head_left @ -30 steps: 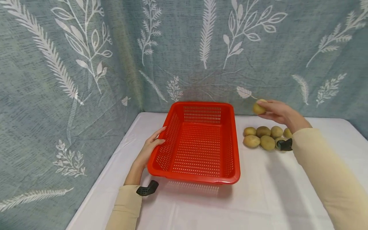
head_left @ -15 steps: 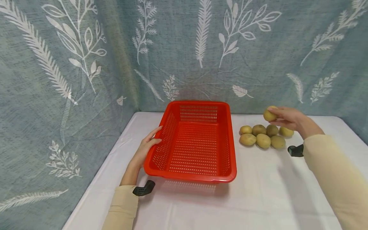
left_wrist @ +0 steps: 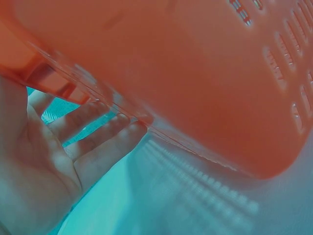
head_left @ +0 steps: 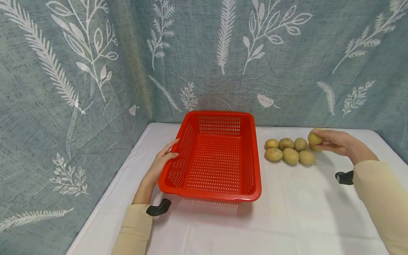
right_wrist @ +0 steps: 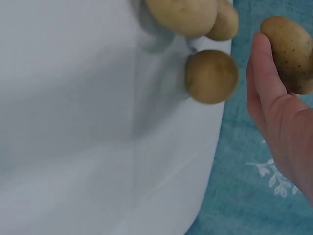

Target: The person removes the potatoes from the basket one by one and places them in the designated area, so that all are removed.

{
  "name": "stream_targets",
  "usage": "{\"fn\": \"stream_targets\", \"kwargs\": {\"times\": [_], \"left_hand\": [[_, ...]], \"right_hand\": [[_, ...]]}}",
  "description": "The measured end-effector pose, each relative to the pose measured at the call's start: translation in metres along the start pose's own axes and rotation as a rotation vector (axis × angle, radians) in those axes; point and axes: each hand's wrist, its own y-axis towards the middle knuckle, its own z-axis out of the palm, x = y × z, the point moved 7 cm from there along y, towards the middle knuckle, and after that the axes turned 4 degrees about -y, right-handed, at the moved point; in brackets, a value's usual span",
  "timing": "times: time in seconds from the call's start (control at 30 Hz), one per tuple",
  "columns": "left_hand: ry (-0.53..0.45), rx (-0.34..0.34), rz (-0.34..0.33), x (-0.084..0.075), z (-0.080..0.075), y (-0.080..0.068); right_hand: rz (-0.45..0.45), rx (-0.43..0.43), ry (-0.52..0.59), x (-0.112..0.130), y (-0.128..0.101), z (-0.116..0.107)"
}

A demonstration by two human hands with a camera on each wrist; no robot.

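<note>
My right hand (head_left: 347, 143) pinches a potato (head_left: 315, 138) between thumb and fingers, above the right end of two rows of potatoes (head_left: 291, 156) on the table. That held potato overlaps one at the end of the back row, partly hiding it. Seen from the right wrist, the gripped potato (right_wrist: 292, 54) is tan with dark specks, and a single potato (right_wrist: 212, 77) rests on the cloth apart from it. My left hand (head_left: 159, 163) holds the left rim of a red perforated plastic basket (head_left: 210, 197). In the left wrist view its fingers (left_wrist: 105, 152) reach under the basket's rim.
A white cloth (head_left: 287, 212) covers the table. Grey-green curtains (head_left: 204, 63) printed with white leaves hang behind it and along the left side. The basket's tall side walls stand between my left hand and the potatoes.
My right hand has moved right and a little lower with the potato, from behind the rows to over their right end. My left hand stays at the basket; the head view has shifted slightly.
</note>
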Motion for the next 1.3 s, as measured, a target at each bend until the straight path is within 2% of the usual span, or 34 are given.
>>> {"fn": "stream_targets", "kwargs": {"times": [0.1, 0.37, 0.57, 0.8, 1.03, 1.3], "left_hand": [[0.009, -0.003, 0.003, -0.001, 0.000, 0.001], [0.000, -0.006, -0.004, -0.001, 0.000, 0.000], [0.007, -0.013, -0.009, -0.003, -0.001, 0.000], [-0.008, -0.008, -0.009, -0.002, 0.000, 0.001], [-0.007, -0.007, -0.011, -0.001, 0.001, 0.000], [-0.002, -0.022, -0.023, 0.001, 0.000, 0.000]], "right_hand": [[0.013, -0.005, -0.020, -0.010, -0.003, -0.009], [0.038, -0.024, -0.165, -0.034, -0.007, -0.025], [0.067, -0.002, -0.216, -0.049, -0.009, -0.022], [0.105, 0.005, -0.274, -0.050, -0.010, -0.017], [0.170, 0.044, -0.252, -0.056, -0.010, -0.013], [0.104, -0.012, -0.187, -0.061, -0.006, -0.020]]}}
